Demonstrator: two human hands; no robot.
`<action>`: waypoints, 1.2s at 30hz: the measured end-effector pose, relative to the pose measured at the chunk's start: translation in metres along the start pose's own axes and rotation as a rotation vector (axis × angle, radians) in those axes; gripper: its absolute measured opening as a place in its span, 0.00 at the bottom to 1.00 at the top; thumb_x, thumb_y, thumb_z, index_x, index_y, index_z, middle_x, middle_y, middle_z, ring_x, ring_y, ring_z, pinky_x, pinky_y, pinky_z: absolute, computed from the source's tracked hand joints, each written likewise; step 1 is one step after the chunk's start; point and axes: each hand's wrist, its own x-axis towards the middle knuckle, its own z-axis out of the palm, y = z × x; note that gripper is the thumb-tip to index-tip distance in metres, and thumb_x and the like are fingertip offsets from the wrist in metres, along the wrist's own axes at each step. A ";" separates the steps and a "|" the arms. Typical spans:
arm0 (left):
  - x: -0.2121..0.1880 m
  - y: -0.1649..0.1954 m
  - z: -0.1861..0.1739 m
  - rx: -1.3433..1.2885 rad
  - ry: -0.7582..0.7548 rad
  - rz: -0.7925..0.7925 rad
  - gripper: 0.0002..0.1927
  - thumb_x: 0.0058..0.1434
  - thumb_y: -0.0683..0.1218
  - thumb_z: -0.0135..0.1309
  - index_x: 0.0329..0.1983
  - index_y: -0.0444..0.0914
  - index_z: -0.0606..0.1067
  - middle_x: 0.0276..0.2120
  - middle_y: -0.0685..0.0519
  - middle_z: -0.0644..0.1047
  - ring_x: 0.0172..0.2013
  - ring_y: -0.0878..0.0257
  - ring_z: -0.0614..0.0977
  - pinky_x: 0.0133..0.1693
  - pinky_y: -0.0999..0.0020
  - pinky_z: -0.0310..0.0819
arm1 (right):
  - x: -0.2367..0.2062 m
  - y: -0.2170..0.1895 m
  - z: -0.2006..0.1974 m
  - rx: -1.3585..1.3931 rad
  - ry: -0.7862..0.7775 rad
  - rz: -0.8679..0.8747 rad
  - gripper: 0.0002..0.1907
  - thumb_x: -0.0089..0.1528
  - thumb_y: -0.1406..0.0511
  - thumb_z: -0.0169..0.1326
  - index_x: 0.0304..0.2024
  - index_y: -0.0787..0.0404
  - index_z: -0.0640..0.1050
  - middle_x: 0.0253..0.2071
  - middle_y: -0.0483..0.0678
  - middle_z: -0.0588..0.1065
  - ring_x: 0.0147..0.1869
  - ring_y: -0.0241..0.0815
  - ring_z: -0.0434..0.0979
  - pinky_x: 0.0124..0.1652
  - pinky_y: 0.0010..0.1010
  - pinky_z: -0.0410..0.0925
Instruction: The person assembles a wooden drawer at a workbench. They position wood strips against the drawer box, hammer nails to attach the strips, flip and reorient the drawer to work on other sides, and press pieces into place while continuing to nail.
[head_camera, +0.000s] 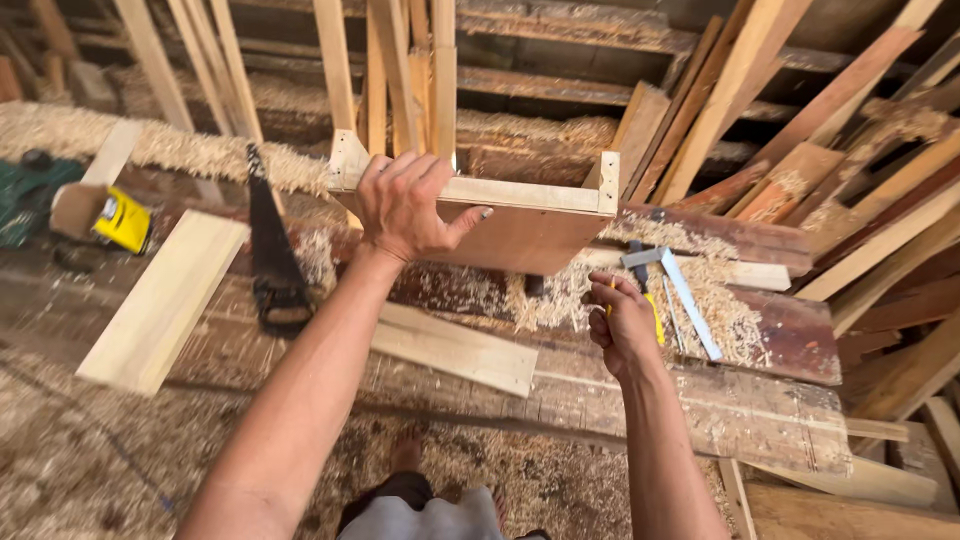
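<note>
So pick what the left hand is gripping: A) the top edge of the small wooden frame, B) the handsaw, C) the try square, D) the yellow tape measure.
A: the left hand clamps the pale top rail of the wooden frame, while the handsaw lies apart on the bench.

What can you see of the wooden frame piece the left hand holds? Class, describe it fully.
The wooden frame piece is pale planed timber: a flat reddish-brown panel edged by a light rail, with short upright posts at both ends. It stands tilted on the shaving-strewn workbench. The left hand clasps its top rail near the left post.
</note>
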 end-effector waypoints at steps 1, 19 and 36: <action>-0.005 0.005 -0.004 0.009 0.006 0.008 0.35 0.63 0.77 0.48 0.29 0.42 0.74 0.26 0.54 0.74 0.30 0.57 0.77 0.35 0.60 0.62 | -0.004 0.003 -0.002 0.025 -0.022 0.002 0.12 0.64 0.70 0.50 0.51 0.61 0.73 0.30 0.45 0.73 0.18 0.28 0.56 0.16 0.20 0.50; -0.066 0.002 0.006 0.027 0.088 0.096 0.38 0.67 0.78 0.28 0.26 0.47 0.74 0.22 0.57 0.73 0.22 0.64 0.66 0.32 0.60 0.59 | -0.038 -0.005 0.024 -0.040 -0.027 0.013 0.11 0.67 0.62 0.48 0.48 0.60 0.74 0.30 0.45 0.72 0.21 0.29 0.60 0.19 0.20 0.52; -0.056 -0.005 0.004 0.000 0.112 0.084 0.40 0.69 0.76 0.26 0.31 0.44 0.77 0.27 0.56 0.76 0.26 0.64 0.72 0.32 0.64 0.62 | -0.001 0.020 0.056 0.144 -0.009 0.060 0.07 0.65 0.63 0.46 0.41 0.58 0.74 0.28 0.42 0.70 0.20 0.30 0.53 0.18 0.23 0.46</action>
